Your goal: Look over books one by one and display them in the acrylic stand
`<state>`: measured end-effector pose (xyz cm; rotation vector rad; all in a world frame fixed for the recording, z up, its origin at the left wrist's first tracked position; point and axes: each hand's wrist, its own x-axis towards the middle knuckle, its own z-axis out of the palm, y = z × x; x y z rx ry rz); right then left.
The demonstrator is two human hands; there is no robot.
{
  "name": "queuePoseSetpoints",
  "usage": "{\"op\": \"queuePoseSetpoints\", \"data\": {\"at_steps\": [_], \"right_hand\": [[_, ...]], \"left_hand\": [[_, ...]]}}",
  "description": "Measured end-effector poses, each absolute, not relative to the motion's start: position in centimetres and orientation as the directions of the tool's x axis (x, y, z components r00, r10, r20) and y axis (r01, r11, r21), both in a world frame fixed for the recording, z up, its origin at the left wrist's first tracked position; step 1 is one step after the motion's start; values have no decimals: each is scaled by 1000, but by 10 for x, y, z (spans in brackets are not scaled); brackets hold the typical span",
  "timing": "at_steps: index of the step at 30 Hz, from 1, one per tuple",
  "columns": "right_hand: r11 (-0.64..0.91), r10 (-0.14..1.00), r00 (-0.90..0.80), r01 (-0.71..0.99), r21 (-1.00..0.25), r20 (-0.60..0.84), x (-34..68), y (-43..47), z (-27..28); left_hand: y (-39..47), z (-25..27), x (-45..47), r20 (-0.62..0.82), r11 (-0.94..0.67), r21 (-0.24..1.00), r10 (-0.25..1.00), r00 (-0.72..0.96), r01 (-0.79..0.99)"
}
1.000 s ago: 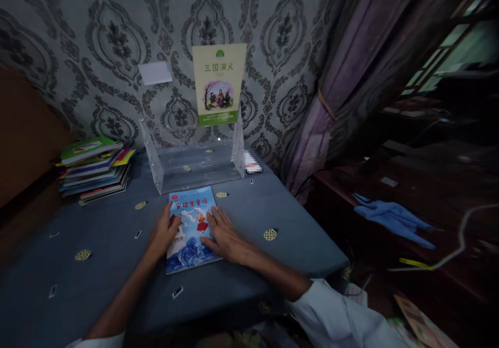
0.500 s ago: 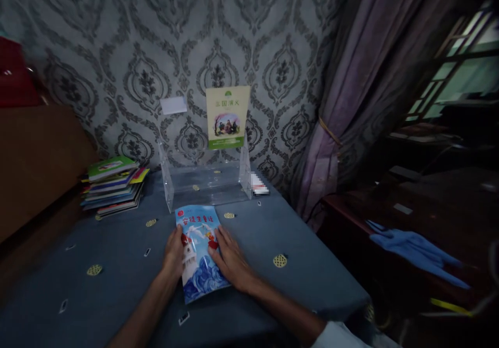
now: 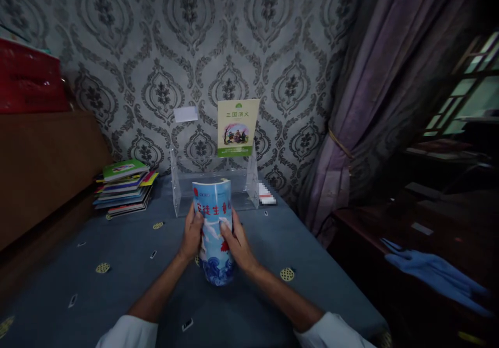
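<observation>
A blue picture-covered book [image 3: 213, 233] with red lettering is raised upright, its cover bowed outward between both hands. My left hand [image 3: 192, 236] grips its left edge, thumb on the front. On the right edge my right hand [image 3: 238, 241] is closed the same way, thumb across the cover. Just behind stands a clear acrylic display stand [image 3: 234, 198], partly hidden by the book. A cream and green book [image 3: 237, 128] leans on the stand's upper right tier. To its left is a small white card [image 3: 185, 114].
A pile of several books [image 3: 125, 186] lies at the back left of the blue tablecloth [image 3: 128, 291]. A brown box-like piece [image 3: 50, 161] with a red bag [image 3: 31, 80] borders the left. At right hang a purple curtain [image 3: 331, 176] and a blue glove [image 3: 436, 275] on a dark surface.
Both hands have lifted the blue book from lying tilted low near the table to upright, and bent its cover into a curve. The view has shifted slightly left.
</observation>
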<state>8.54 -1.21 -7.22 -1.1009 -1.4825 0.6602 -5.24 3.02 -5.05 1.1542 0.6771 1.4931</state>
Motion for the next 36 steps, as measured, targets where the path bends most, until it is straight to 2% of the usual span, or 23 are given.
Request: {"op": "queuePoseSetpoints", "data": {"at_steps": [3, 7, 15, 19, 25, 30, 32, 34, 36], "right_hand": [[505, 858, -59, 274, -818, 510, 92, -16, -75], [451, 893, -153, 275, -849, 424, 99, -20, -88], [488, 865, -305, 333, -807, 398, 112, -24, -72], [483, 864, -328, 323, -814, 382, 114, -23, -70], [463, 873, -295, 246, -852, 389, 109, -25, -65], [421, 889, -275, 174, -890, 367, 103, -33, -63], [409, 897, -206, 56, -911, 391, 95, -36, -64], [378, 914, -97, -150, -913, 394, 83, -36, -65], [300, 947, -3, -353, -886, 321, 73, -34, -65]], "left_hand": [[32, -57, -70, 403, -337, 897, 891, 211, -286], [26, -67, -85, 330, -268, 943, 819, 469, -195], [15, -43, -90, 253, -187, 967, 743, 619, -171], [9, -35, -91, 198, -149, 980, 770, 607, -131], [4, -46, -85, 244, -189, 967, 885, 397, -171], [8, -61, -81, 241, -164, 954, 918, 314, -252], [10, -67, -75, 200, -92, 937, 933, 300, -338], [11, -71, -68, 127, 10, 903, 948, 290, -429], [11, -73, -60, 36, 126, 859, 952, 304, -497]]}}
